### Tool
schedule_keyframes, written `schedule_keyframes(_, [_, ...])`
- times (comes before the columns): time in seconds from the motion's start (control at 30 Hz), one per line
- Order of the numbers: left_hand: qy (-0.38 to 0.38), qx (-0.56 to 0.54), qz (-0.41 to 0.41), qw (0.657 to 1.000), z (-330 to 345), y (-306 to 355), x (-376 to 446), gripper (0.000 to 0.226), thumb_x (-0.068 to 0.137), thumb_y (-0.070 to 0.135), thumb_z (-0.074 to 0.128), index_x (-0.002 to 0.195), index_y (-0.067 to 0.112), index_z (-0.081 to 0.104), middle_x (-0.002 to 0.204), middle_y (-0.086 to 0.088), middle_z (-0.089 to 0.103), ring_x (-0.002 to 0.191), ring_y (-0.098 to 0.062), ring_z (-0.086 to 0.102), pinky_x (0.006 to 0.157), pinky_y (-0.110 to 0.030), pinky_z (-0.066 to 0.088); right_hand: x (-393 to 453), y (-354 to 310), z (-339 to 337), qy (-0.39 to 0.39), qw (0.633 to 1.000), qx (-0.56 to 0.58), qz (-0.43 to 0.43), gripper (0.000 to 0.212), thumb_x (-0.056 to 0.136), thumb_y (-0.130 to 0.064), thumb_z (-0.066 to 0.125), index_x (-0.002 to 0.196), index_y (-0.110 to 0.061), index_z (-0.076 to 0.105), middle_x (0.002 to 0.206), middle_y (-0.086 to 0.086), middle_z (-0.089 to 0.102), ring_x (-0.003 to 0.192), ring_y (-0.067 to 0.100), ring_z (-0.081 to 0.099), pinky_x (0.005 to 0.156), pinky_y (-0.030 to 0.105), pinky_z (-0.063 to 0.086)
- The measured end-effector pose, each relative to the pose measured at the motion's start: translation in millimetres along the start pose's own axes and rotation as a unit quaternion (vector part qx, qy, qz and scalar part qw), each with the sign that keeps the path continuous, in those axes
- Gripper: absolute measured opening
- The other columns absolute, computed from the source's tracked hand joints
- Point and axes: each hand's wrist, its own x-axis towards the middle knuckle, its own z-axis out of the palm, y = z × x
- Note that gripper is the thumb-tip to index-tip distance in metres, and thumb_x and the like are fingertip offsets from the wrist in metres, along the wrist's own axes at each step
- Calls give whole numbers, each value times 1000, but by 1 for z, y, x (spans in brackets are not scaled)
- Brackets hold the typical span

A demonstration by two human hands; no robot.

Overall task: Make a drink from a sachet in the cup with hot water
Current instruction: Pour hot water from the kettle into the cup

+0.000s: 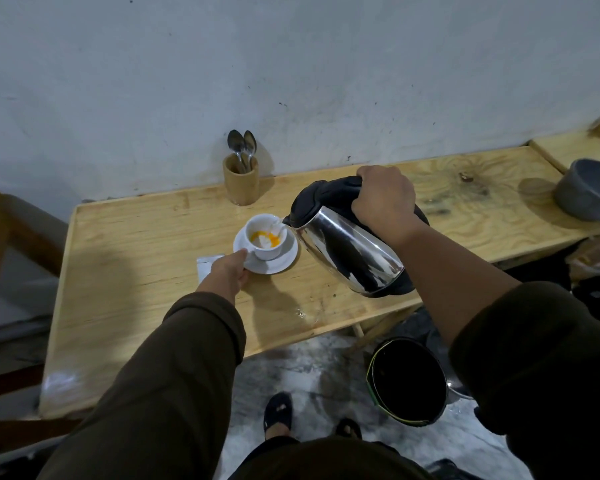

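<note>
A white cup (257,227) stands on a white saucer (280,262) in the middle of the wooden table (136,244). Inside the cup lie white powder and an orange-yellow patch. My right hand (383,197) grips the black handle of a steel kettle (350,252), tilted with its spout over the cup's right rim, and water runs into the cup. My left hand (230,271) holds the saucer's near-left edge. An empty silver sachet (205,265) lies flat on the table, partly hidden behind my left hand.
A wooden holder (241,183) with two spoons stands against the wall behind the cup. A grey bowl (587,190) sits at the table's far right. A dark bucket (407,379) stands on the floor below the table's front edge. A small wet patch (303,313) lies near that edge.
</note>
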Motion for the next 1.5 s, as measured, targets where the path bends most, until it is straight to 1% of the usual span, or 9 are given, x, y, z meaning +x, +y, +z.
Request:
schedule_keyframes(0.17, [6, 4, -4, 1000, 0, 1, -1, 56, 92, 23, 60, 141, 6, 40, 119, -10, 52, 127, -24, 51, 98, -30, 46, -1, -2, -1, 4, 1000, -2, -2, 24, 86, -6, 53, 109, -10, 59, 105, 14, 65, 99, 33, 59, 73, 33, 37])
schedule_keyframes(0.27, [9, 8, -5, 1000, 0, 1, -2, 55, 91, 24, 61, 140, 6, 41, 134, -13, 53, 127, -24, 52, 99, -30, 46, -2, -3, -2, 4, 1000, -4, -4, 24, 86, -6, 53, 110, -10, 59, 106, 15, 65, 100, 33, 59, 74, 33, 37])
schedule_keyframes(0.37, [7, 1, -1, 1000, 1, 1, -3, 55, 92, 21, 59, 140, 5, 40, 140, -14, 50, 128, -25, 51, 100, -30, 45, -3, -4, -3, 4, 1000, -10, -6, 25, 87, -6, 53, 110, -10, 59, 106, 14, 65, 101, 33, 59, 74, 32, 37])
schedule_keyframes(0.53, [4, -4, 2, 1000, 2, 1, -7, 54, 94, 21, 57, 141, 4, 38, 141, -14, 49, 130, -25, 49, 103, -31, 43, -3, -4, -5, -1, 1000, -12, -2, 25, 87, -5, 52, 110, -10, 59, 106, 14, 65, 100, 32, 59, 74, 32, 36])
schedule_keyframes(0.77, [-4, -4, -3, 1000, 0, 2, -12, 56, 93, 22, 58, 142, 5, 37, 142, -14, 48, 131, -24, 49, 107, -32, 42, -4, -7, -6, -12, 1000, -16, 2, 27, 87, -5, 52, 111, -11, 59, 108, 14, 64, 100, 31, 59, 78, 34, 41])
schedule_keyframes(0.9, [-2, -10, 1, 1000, 2, 2, -13, 57, 95, 21, 56, 145, 5, 34, 143, -14, 47, 131, -25, 48, 104, -31, 42, -5, -7, -8, -14, 1000, -14, 0, 27, 86, -2, 50, 110, -10, 60, 106, 15, 65, 100, 33, 59, 81, 35, 43])
schedule_keyframes(1.13, [5, 0, -5, 1000, 4, 5, -18, 55, 95, 22, 55, 144, 6, 36, 143, -13, 47, 131, -26, 47, 107, -33, 42, -5, -10, -12, -19, 1000, -17, 3, 26, 87, -3, 51, 110, -9, 59, 106, 15, 65, 99, 33, 60, 85, 37, 46])
schedule_keyframes(1.27, [8, 9, 2, 1000, 4, 5, -18, 54, 95, 23, 55, 143, 6, 37, 143, -13, 47, 131, -25, 48, 104, -31, 42, -5, -10, -14, -19, 1000, -17, 3, 25, 88, -4, 51, 111, -9, 59, 106, 15, 65, 99, 34, 60, 85, 38, 46])
schedule_keyframes(1.5, [6, 5, 4, 1000, 5, 5, -17, 54, 95, 22, 54, 144, 6, 36, 144, -13, 46, 132, -25, 47, 106, -32, 41, -4, -10, -12, -18, 1000, -23, 0, 25, 89, -5, 51, 112, -10, 59, 106, 15, 65, 99, 32, 61, 86, 38, 46])
